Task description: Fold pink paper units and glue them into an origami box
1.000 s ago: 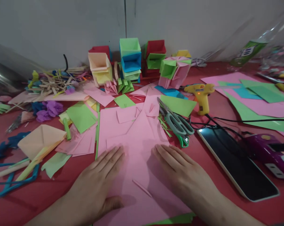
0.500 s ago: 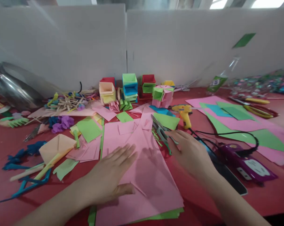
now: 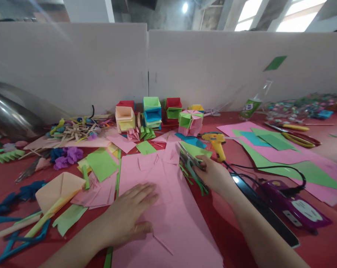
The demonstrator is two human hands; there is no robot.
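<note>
My left hand (image 3: 126,214) lies flat on a stack of pink paper (image 3: 185,227), fingers stretched out. By its thumb, a thin pink strip (image 3: 163,243) rests on the sheet. At the stack's right edge, my right hand (image 3: 214,173) has its fingers curled round a pair of scissors (image 3: 188,158) with teal handles, blades pointing away from me. Green paper strips (image 3: 198,181) lie under the scissors. Green sheet edges show along the stack's left side.
Folded paper boxes (image 3: 152,111) stand along the white partition (image 3: 101,63). A yellow glue gun (image 3: 217,143), a black phone (image 3: 277,223) and a purple power socket (image 3: 297,204) with a cable are on the right. Paper scraps (image 3: 103,163) and a peach paper piece (image 3: 58,190) lie left.
My right hand has closed round the scissors, where its fingers were reaching over them before. My left hand stays flat on the pink paper. The camera view has tilted up a little.
</note>
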